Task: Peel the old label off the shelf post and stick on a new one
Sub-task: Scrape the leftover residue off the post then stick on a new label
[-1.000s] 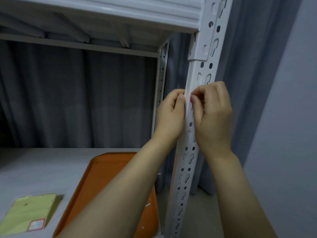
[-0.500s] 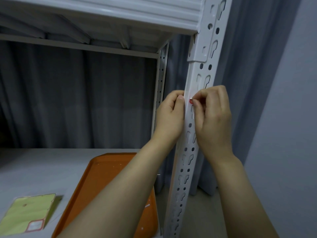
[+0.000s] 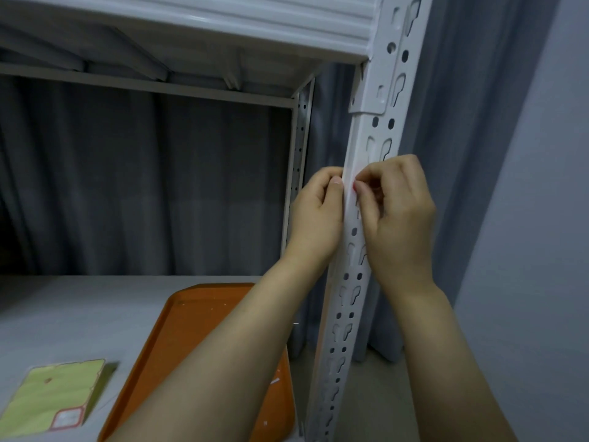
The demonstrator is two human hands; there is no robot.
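the left hand grips the white post from its left side, thumb against the edge. the right hand curls at the post's front, fingertips pinching a label of which only a red edge shows. on the shelf below lie an orange tray and, left of it, a green sheet. a grey curtain hangs behind.

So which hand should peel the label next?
Right. The right hand pinches the label at its red edge on the post; the left hand only grips the post's side, steadying it.
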